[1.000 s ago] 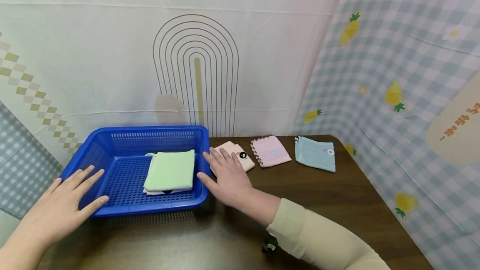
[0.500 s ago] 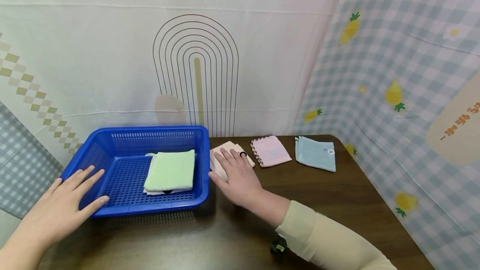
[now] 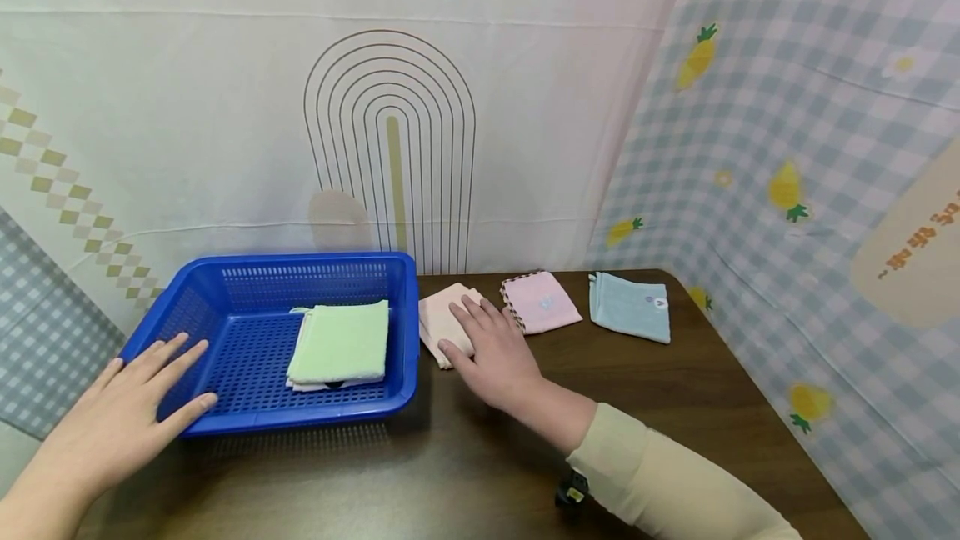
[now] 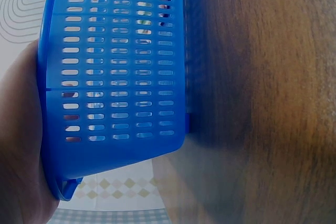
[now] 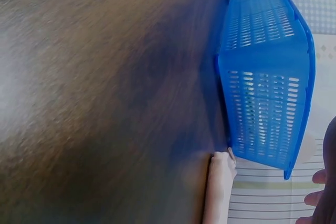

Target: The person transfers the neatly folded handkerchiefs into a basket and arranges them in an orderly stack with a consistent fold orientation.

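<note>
My left hand (image 3: 123,411) rests on the left front rim of a blue plastic basket (image 3: 300,418), fingers spread and straight. In the left wrist view the same hand (image 4: 18,124) lies along the top rim of the basket (image 4: 113,156). Inside the basket, at its right, a folded light green towel (image 3: 341,342) lies on a white one. My right hand (image 3: 501,352) is over a folded peach towel (image 3: 442,319), hiding its right part. The right wrist view shows that hand (image 5: 326,182) raised above the peach towel (image 5: 219,187), with a gap between, holding nothing.
Right of the peach towel lie a folded pink towel (image 3: 543,304) with a checked edge and a folded light blue towel (image 3: 630,307). All are on a dark wooden table (image 3: 675,407). A white patterned curtain (image 3: 540,107) hangs behind, a checked one (image 3: 810,107) at the right.
My right hand has moved right, from beside the basket's right rim to over the peach towel's right part, uncovering its left part. The left hand and basket have stayed put.
</note>
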Demonstrator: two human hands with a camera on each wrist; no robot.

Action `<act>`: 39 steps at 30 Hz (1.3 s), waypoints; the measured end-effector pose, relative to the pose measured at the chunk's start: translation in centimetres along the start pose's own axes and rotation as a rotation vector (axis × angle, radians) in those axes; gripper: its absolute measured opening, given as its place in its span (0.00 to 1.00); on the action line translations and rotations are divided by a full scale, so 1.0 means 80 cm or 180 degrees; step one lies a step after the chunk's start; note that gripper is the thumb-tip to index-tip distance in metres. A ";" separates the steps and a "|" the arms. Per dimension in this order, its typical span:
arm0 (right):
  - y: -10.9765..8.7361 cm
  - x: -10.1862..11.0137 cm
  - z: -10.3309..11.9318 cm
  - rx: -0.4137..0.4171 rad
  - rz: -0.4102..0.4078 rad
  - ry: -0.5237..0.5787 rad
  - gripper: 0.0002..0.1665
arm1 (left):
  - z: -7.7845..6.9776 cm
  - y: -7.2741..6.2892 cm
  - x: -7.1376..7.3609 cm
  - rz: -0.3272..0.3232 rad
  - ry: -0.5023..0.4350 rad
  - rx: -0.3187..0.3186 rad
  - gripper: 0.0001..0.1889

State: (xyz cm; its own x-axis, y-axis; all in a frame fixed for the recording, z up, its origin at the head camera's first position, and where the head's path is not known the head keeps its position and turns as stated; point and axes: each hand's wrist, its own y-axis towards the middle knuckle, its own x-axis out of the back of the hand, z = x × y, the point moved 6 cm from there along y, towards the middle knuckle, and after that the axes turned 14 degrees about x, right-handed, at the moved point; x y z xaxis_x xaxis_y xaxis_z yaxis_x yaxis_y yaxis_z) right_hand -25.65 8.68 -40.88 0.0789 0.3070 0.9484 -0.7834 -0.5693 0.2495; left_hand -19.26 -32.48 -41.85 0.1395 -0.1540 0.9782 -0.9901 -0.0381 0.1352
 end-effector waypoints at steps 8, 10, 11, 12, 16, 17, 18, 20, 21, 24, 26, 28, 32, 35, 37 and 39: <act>-0.006 -0.002 -0.011 -0.0037 0.0020 -0.0021 0.39 | 0.000 -0.001 0.001 -0.0005 -0.0016 -0.0019 0.43; -0.006 -0.003 -0.013 -0.0048 0.0027 -0.0005 0.39 | 0.000 -0.001 0.001 -0.0004 -0.0018 -0.0022 0.43; -0.006 -0.003 -0.014 -0.0048 0.0027 -0.0005 0.39 | 0.000 -0.002 0.001 -0.0004 -0.0019 -0.0023 0.43; -0.006 -0.003 -0.014 -0.0044 0.0026 -0.0007 0.39 | 0.000 -0.002 0.001 -0.0003 -0.0021 -0.0023 0.43; -0.005 -0.004 -0.017 -0.0054 0.0040 -0.0009 0.39 | 0.001 -0.002 0.001 -0.0008 -0.0034 -0.0032 0.42; -0.005 -0.005 -0.018 -0.0057 0.0042 -0.0006 0.39 | 0.001 -0.002 0.001 -0.0006 -0.0039 -0.0033 0.42; -0.005 -0.006 -0.019 -0.0060 0.0041 -0.0001 0.39 | 0.001 -0.002 0.001 -0.0007 -0.0042 -0.0034 0.42; -0.004 -0.007 -0.021 -0.0066 0.0045 0.0011 0.39 | 0.001 -0.001 0.001 0.0001 -0.0036 -0.0026 0.42; -0.004 -0.007 -0.022 -0.0064 0.0043 0.0013 0.39 | 0.002 -0.001 0.000 0.0006 -0.0032 -0.0021 0.42; -0.003 -0.009 -0.025 -0.0065 0.0044 0.0008 0.38 | 0.002 -0.001 0.000 0.0021 -0.0020 -0.0005 0.43; -0.002 -0.010 -0.028 -0.0072 0.0044 0.0002 0.38 | 0.001 0.000 0.000 0.0028 -0.0018 -0.0003 0.43; -0.001 -0.011 -0.031 -0.0086 0.0052 0.0006 0.38 | 0.001 0.000 0.000 0.0032 -0.0018 -0.0005 0.43; 0.002 -0.013 -0.036 -0.0110 0.0083 0.0027 0.38 | 0.001 0.000 -0.001 0.0044 -0.0011 -0.0001 0.43; 0.003 -0.014 -0.039 -0.0118 0.0097 0.0030 0.38 | 0.002 0.000 -0.001 0.0050 -0.0006 0.0001 0.43; 0.004 -0.015 -0.041 -0.0121 0.0104 0.0038 0.37 | 0.002 0.001 -0.001 0.0048 -0.0003 -0.0001 0.43; 0.005 -0.017 -0.044 -0.0130 0.0111 0.0050 0.37 | 0.002 0.001 -0.001 0.0046 0.0004 -0.0001 0.43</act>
State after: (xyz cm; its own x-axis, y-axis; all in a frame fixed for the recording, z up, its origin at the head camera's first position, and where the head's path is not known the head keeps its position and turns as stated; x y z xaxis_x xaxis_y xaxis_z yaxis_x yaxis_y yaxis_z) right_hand -28.27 10.71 -42.79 0.0416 0.2996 0.9532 -0.8100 -0.5484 0.2077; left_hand -19.33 -32.64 -41.96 0.1252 -0.1534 0.9802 -0.9920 -0.0356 0.1211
